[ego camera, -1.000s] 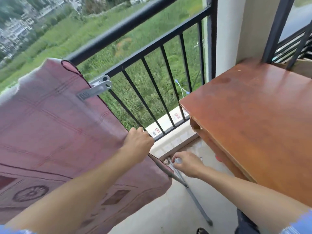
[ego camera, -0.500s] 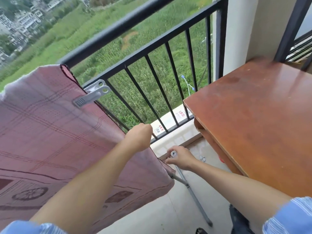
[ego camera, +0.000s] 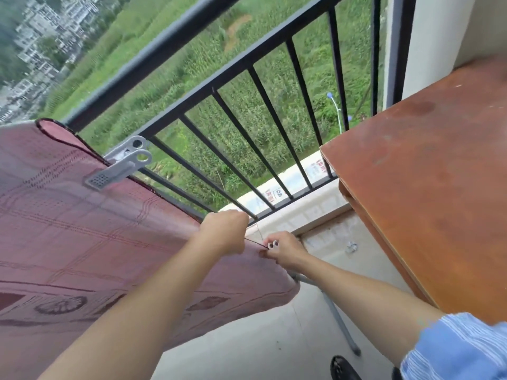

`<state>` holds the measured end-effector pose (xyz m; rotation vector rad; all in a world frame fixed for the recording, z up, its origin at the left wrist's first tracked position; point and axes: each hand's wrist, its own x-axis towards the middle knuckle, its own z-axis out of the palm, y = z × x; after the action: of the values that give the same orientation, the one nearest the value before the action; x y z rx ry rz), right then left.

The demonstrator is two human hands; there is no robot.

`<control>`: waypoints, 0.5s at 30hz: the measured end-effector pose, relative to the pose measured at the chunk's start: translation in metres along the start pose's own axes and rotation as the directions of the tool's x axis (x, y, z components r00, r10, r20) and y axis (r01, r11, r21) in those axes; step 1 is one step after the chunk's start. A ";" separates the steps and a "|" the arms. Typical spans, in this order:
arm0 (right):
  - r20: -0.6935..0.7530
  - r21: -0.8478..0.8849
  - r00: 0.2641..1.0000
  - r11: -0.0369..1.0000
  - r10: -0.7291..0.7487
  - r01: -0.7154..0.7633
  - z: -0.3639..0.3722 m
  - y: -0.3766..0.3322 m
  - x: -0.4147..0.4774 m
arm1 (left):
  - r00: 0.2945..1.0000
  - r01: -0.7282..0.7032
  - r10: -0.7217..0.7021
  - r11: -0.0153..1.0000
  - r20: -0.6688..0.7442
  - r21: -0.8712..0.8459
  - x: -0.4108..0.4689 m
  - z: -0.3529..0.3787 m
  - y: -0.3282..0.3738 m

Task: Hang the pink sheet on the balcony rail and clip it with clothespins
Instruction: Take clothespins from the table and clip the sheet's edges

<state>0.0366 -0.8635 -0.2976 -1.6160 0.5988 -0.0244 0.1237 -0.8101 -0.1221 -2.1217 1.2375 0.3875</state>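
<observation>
I see the pink sheet (ego camera: 96,242) hanging on the left side. Its top edge is up by the top bar of the black balcony rail (ego camera: 192,37). A grey clothespin (ego camera: 120,163) is clipped on the sheet's dark right edge, near the top.

My left hand (ego camera: 225,231) is a tight fist. Its fingers are curled round the right edge of the sheet, low down, close to the bottom of the rail. My right hand (ego camera: 285,250) is just beside it, almost touching. Its fingers pinch a small clothespin (ego camera: 273,244), and I can see the two white rings of the pin right at the sheet's dark edge. I cannot tell if the pin is biting the cloth.

A pale ledge (ego camera: 301,212) runs under the rail, just past my hands. A big brown wooden bench (ego camera: 425,187) stands on the right, close to my right arm. A grey pole (ego camera: 340,325) slants down to the floor (ego camera: 260,338) under that arm, and its top goes under the sheet. A black shoe (ego camera: 343,368) is near the foot of the pole. My blue striped sleeve (ego camera: 452,349) shows in the near right corner. Far off, through the bars, is a green field (ego camera: 247,105).
</observation>
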 end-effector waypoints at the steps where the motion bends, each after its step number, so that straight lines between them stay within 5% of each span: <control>1: -0.040 0.005 0.999 1.000 -0.012 0.012 -0.001 0.006 -0.001 | 1.000 0.008 -0.009 0.998 0.020 0.063 0.002 0.004 0.004; 4: -0.110 0.049 0.994 0.999 0.017 -0.012 0.001 0.020 -0.002 | 0.999 0.021 -0.026 0.993 0.044 0.114 0.010 0.015 0.020; 15: -0.017 -0.038 0.985 0.984 0.171 -0.172 -0.009 0.052 -0.004 | 0.993 0.051 -0.055 0.998 0.108 0.033 0.039 0.045 0.036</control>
<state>0.0114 -0.8708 -0.3432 -1.5982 0.7515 0.1045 0.1157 -0.8195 -0.1909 -2.0748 1.1161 0.4519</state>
